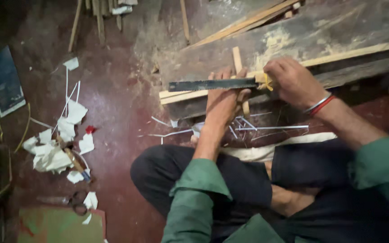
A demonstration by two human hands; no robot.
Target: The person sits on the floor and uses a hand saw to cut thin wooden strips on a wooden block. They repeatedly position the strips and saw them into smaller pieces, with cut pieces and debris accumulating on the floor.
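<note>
A person sits cross-legged on a dark red floor, sawing at a heavy worn plank (293, 40) that lies across the far right. The right hand (291, 81) is closed tight around the yellow-wrapped handle of a small saw (212, 84), whose dark blade runs leftward. The left hand (223, 99) presses down on a thin wooden stick (238, 67), fingers curled over it just beneath the blade; how firmly they grip is hard to tell, since the blade hides the fingertips. The stick looks light, stiff and likely to split, so it is best held close beside the cut. Pale shavings (266, 128) lie near the knees. Left, torn white paper scraps (55, 153), scissors (77, 202) and a dark blue book (3, 81) lie scattered.
</note>
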